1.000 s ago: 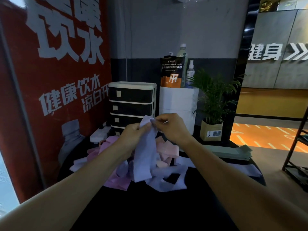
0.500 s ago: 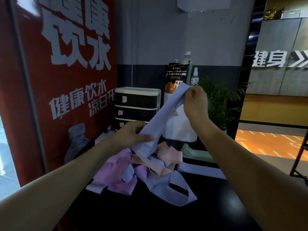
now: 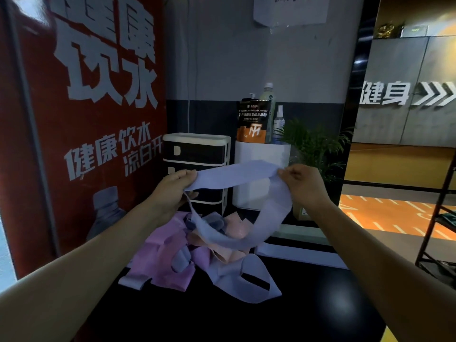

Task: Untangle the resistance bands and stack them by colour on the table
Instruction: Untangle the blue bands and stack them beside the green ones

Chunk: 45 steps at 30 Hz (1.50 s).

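Left hand [image 3: 172,191] and right hand [image 3: 302,186] are raised at mid-frame, well apart, each pinched shut on one end of a lilac band [image 3: 234,175]. The band spans between them; its lower loop sags from the right hand down to the pile [image 3: 197,255]. The pile lies on the black tabletop [image 3: 222,317] at centre frame: pink, peach and lilac bands, still entangled. A drawer unit [image 3: 197,154] stands behind, just beside a white box [image 3: 261,151].

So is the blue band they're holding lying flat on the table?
No, both hands hold the blue band up above the table.
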### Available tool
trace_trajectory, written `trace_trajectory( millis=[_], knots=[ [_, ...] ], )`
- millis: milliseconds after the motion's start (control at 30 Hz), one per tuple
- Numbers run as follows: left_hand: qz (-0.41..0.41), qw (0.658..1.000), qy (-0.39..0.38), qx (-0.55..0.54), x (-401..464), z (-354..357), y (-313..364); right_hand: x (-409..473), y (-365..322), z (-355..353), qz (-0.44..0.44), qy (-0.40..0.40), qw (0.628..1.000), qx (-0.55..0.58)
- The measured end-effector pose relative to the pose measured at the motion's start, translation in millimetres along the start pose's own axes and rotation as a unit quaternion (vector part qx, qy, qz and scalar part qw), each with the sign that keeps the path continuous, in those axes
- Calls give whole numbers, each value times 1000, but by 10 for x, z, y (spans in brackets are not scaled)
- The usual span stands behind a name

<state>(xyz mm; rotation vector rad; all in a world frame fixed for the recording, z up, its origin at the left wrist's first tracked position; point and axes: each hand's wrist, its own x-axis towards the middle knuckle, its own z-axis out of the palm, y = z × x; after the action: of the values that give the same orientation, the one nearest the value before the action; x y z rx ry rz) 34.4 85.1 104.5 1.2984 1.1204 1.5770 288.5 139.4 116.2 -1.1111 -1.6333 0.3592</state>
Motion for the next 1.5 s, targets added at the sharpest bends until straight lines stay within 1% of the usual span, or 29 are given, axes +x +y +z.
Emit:
trace_trajectory(
  millis=[67,133,200,233,300,367,433,500,567,633,700,767,833,933,1000,1067,1133,1200,1267,1367,1433,1500],
  knots=[
    [-18,998,-3,-55,-16,48,27,-74,60,-16,19,-35,999,-31],
    [-32,995,-22,-90,-27,93,53,-138,115,-5,30,-83,993,-82],
    [-41,995,-47,-76,-40,150,75,-205,112,19,22,-133,983,-123],
    [-42,995,-61,-63,-50,196,80,-230,78,30,1,-144,981,-127],
    [-47,995,-79,-43,-63,315,83,-276,-97,57,-73,-132,983,-103],
    [-48,994,-96,-35,-77,432,96,-310,-327,102,-131,-113,984,-46],
    [-46,991,-115,-50,-74,515,122,-317,-474,145,-179,-121,976,-22],
    [-52,990,-111,-69,-59,553,160,-301,-514,174,-207,-123,970,-37],
    [-49,992,-99,-54,-51,569,195,-264,-484,177,-217,-94,969,-69],
    [-39,993,-109,-10,-67,577,200,-233,-436,170,-210,-69,972,-81],
    [-30,991,-123,38,-87,571,186,-221,-401,162,-199,-60,975,-83],
    [-14,991,-115,72,-95,572,158,-223,-407,141,-184,-57,978,-78],
    [20,991,-95,92,-92,583,137,-204,-410,129,-169,-57,982,-64],
    [93,978,-112,151,-87,639,117,-184,-395,104,-143,-70,987,-24],
    [113,972,-124,165,-93,700,119,-181,-383,74,-130,-74,989,-1],
    [128,968,-119,182,-64,768,108,-182,-391,24,-120,-72,990,12],
    [137,964,-123,190,-34,838,87,-163,-404,-29,-141,-75,987,-11],
    [142,966,-136,167,-13,911,57,-143,-414,-68,-164,-80,982,-54],
    [136,967,-158,148,-6,984,-3,-112,-401,-100,-156,-68,984,-47],
    [73,965,-203,148,5,1090,-196,-42,-292,-175,-94,-12,995,17],
    [39,953,-236,184,17,1138,-376,8,-167,-264,-49,28,997,44],
    [9,934,-277,228,24,1165,-532,36,-16,-376,-2,65,996,62]
  ],
)
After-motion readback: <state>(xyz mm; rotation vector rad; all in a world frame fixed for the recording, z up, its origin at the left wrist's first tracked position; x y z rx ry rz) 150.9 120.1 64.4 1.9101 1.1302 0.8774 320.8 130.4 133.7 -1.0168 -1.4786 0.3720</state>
